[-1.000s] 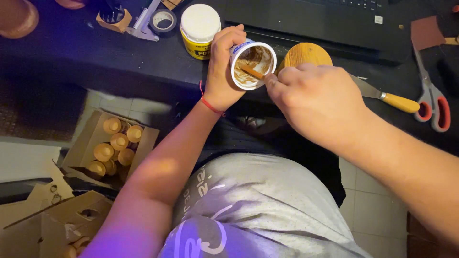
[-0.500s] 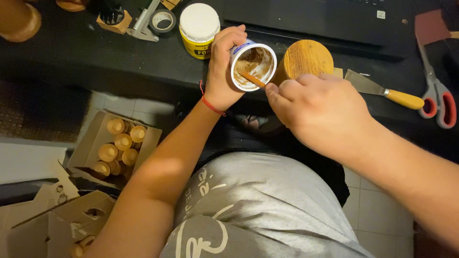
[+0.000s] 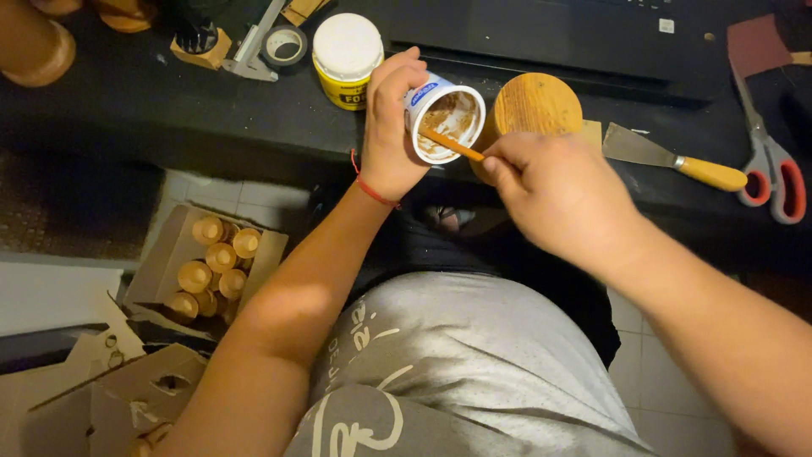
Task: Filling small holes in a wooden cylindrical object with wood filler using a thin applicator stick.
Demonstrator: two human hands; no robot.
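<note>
Wood-filler tub (image 3: 447, 118), a small open white cup smeared brown inside, is tilted toward the camera above the dark workbench (image 3: 135, 110) edge, wrapped in the left hand (image 3: 391, 127). Right hand (image 3: 558, 190) pinches a thin orange stick (image 3: 452, 145) dipped inside. Scraping along the wall, tub steady, would load it cleanly.

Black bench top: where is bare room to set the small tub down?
Free: the dark stretch left of the yellow jar, below the tape roll. Crowded: right side, around the wooden disc, putty knife and scissors.
</note>
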